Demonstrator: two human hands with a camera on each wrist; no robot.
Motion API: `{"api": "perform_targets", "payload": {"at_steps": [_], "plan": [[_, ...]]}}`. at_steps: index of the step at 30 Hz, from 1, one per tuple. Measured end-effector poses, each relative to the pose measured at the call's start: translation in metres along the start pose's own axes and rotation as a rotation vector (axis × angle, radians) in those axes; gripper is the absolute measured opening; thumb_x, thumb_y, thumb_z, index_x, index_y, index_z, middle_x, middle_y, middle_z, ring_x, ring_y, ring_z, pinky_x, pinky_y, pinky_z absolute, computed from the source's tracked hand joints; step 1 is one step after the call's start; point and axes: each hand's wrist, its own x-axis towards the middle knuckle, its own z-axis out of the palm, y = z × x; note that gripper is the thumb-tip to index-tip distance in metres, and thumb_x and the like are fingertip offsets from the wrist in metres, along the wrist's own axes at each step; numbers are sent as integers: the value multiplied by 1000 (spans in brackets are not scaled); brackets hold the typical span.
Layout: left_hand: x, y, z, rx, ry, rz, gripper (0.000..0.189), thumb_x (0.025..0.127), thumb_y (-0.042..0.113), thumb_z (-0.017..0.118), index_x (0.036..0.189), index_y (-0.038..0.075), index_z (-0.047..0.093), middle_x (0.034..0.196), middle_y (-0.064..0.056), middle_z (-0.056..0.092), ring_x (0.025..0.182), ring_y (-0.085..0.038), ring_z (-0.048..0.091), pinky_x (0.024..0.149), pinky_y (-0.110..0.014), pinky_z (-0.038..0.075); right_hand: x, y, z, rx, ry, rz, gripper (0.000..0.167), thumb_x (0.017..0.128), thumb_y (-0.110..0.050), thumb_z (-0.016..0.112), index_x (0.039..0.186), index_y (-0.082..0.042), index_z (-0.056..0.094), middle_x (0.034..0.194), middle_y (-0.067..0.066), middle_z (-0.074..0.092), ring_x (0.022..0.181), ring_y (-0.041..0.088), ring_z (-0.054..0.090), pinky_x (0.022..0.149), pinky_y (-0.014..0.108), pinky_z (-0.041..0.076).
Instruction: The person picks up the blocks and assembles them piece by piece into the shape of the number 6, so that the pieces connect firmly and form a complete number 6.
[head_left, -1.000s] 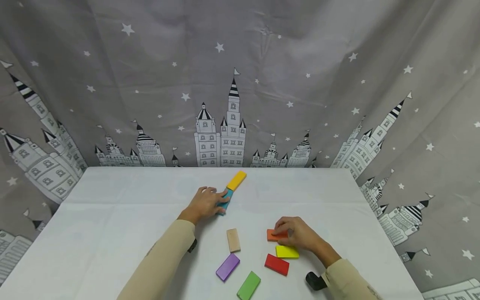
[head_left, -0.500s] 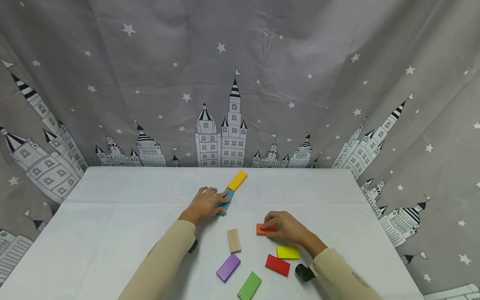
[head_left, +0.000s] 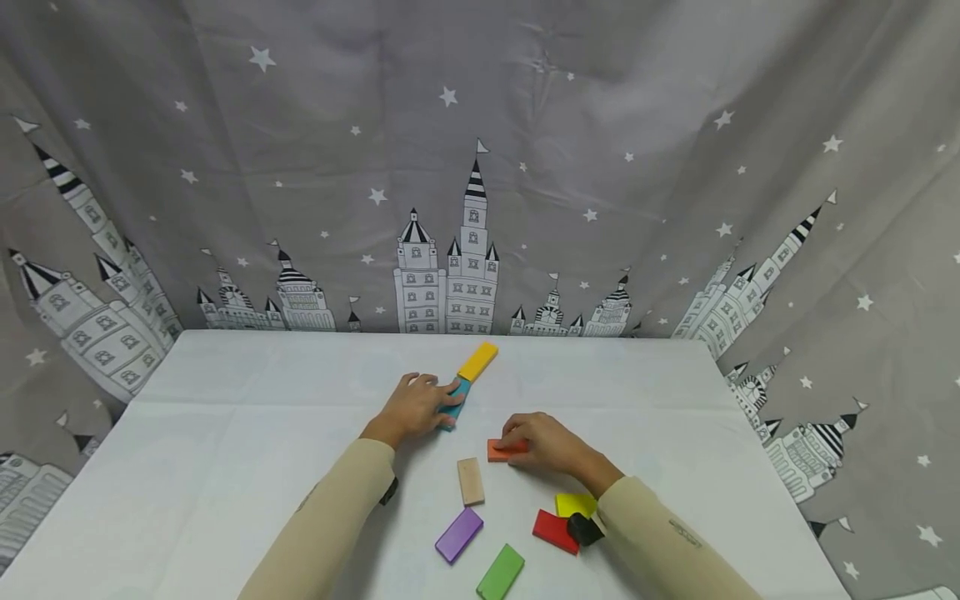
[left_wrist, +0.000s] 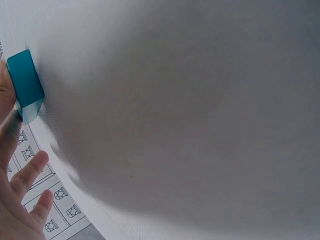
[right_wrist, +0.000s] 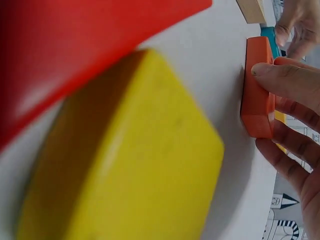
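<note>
My left hand (head_left: pixel 412 408) grips a teal block (head_left: pixel 453 403) between thumb and finger, toward the back of the white table. End to end with it lies an orange-yellow block (head_left: pixel 477 362), the two forming a slanted line. In the left wrist view the teal block (left_wrist: pixel 25 78) shows at the left edge, beside the thumb. My right hand (head_left: pixel 546 445) pinches an orange block (head_left: pixel 498 451), right of and nearer than the teal one. The right wrist view has thumb and fingers on either side of that orange block (right_wrist: pixel 256 92).
Nearer on the white table (head_left: pixel 247 467) lie a plain wooden block (head_left: pixel 470 482), a purple block (head_left: pixel 459 535) and a green block (head_left: pixel 500 572). A red block (head_left: pixel 553 530) and a yellow block (head_left: pixel 573 504) sit beneath my right wrist. Behind hangs a grey castle-print curtain (head_left: pixel 322 100).
My right hand has carried the orange block left and slightly back, away from the yellow block, toward the teal one. My left hand stays on the teal block.
</note>
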Motion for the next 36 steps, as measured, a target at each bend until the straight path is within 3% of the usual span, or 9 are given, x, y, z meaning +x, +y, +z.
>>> {"api": "perform_targets", "payload": {"at_steps": [10,15,21,36], "plan": [[8,-2,-2,6,-9,-17,58,83,45,68,137,27,53,149,5,42,132,-33,42,112,-56,24,24,5,0,-60,15,-144,25,87,-18,73,112,-15,74,105,-1,65,95,13,58,90,27,49],[10,-6,-4,2,-2,0,58,84,44,67,137,26,53,149,5,42,132,-33,42,112,-56,24,35,1,2,-68,31,-163,23,88,-20,72,110,-16,75,105,-1,65,95,13,58,90,26,49],[15,-12,-2,-17,9,8,56,83,43,68,135,27,55,148,6,43,132,-33,42,112,-55,24,49,-3,3,-100,29,-168,21,89,-22,71,109,-17,76,106,-1,65,97,13,59,91,26,48],[12,-13,-1,-18,20,23,55,82,41,71,134,26,57,147,5,45,131,-34,43,111,-56,25,66,-20,6,-162,-38,-65,25,88,-26,72,113,-21,74,113,-2,65,103,13,59,96,28,47]]}}
